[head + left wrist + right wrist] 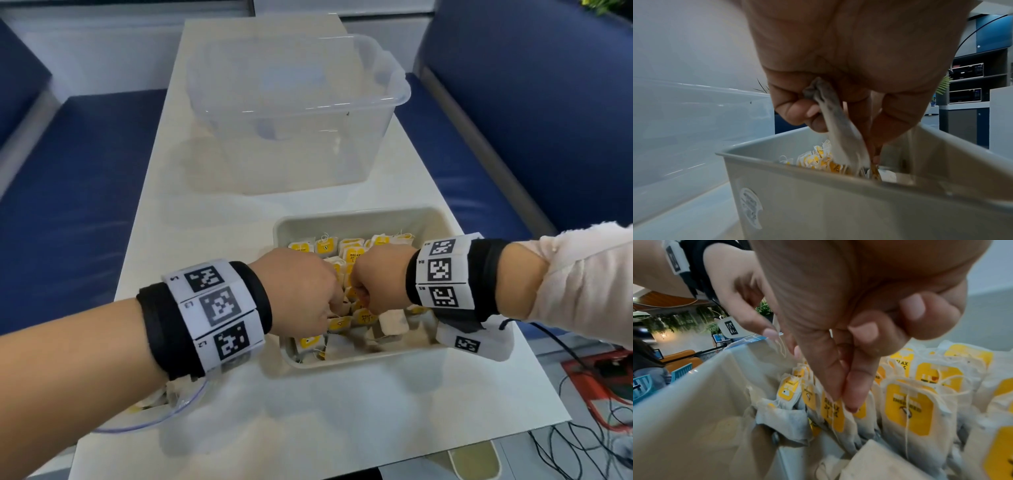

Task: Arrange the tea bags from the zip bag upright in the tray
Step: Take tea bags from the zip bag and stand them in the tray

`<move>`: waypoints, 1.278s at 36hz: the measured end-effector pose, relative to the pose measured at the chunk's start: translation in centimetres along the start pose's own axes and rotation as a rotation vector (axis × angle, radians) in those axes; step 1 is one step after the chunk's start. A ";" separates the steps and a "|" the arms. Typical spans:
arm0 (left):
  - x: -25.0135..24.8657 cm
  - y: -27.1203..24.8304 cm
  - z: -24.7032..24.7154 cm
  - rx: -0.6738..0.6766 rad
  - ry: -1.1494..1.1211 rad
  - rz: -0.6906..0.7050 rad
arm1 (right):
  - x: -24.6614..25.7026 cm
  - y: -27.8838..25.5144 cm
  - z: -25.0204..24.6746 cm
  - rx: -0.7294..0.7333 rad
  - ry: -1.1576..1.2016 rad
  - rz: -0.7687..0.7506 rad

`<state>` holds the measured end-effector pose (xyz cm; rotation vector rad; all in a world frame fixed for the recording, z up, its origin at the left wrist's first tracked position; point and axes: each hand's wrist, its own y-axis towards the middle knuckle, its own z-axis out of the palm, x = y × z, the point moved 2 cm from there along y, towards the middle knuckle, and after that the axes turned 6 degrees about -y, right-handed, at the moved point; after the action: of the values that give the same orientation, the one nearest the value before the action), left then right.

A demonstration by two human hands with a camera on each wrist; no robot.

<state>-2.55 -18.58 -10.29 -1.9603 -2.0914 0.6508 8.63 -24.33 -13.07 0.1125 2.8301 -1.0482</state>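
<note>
Most of the tea bags (356, 255) are already stood upright in the tray (373, 214), yellow tags up, packed in rows at the far end; near end is looser, with a few plain bags (394, 322) lying flat or tilted. Task judged well advanced, not finished. Some bags are still seen in the zip bag (164, 402) on the table (308, 411), under the left forearm. Left hand (301, 287) is over the tray middle, fingers curled round one tea bag (835, 128), being lowered in. Right hand (380, 277) is beside it, thumb and forefinger (857, 386) pressed together, pinching the top of a standing bag (835, 412); other fingers curled. Clear plastic tub (294, 113) behind the tray: appears to hold nothing of the task.
</note>
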 end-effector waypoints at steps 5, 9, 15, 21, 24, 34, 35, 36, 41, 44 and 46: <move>0.5 -0.2 -0.1 0.020 -0.130 -0.064 | -0.2 0.1 0.0 0.004 -0.006 -0.013; 1.3 -0.7 -0.4 -0.152 -0.416 -0.090 | -0.8 -0.7 -0.1 -0.019 0.111 -0.017; 4.2 -4.2 -2.9 -0.619 -1.134 -0.042 | -2.6 -4.8 -6.7 -0.265 0.460 -0.018; 3.4 -4.4 -1.1 -0.910 -1.556 0.014 | -2.4 -6.3 -7.4 -0.395 0.930 -0.104; 3.0 -4.0 -0.2 -0.964 -1.751 0.000 | -2.2 -6.2 -7.6 -0.509 0.985 -0.123; 2.5 -5.0 -0.1 -0.893 -2.162 0.160 | -0.5 -7.0 -9.1 -0.745 0.758 -0.225; 2.4 -5.1 -0.1 -0.874 -2.180 0.173 | -0.5 -7.1 -9.3 -0.751 0.768 -0.220; 2.4 -5.2 -0.1 -0.855 -2.193 0.179 | -0.4 -7.1 -9.5 -0.752 0.781 -0.216; 2.1 -5.7 -0.1 -0.760 -2.139 0.136 | -0.3 -7.1 -10.2 -0.757 0.721 -0.174; 1.9 -5.8 0.0 -0.740 -2.046 0.029 | -0.5 -6.9 -10.3 -0.708 0.750 -0.150; 1.9 -5.7 0.0 -0.775 -1.910 -0.026 | -0.6 -6.8 -10.4 -0.696 0.739 -0.137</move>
<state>-7.82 -16.87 -8.00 -1.3127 -3.5918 2.8275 7.56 -22.76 -0.79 0.2843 3.7143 0.0734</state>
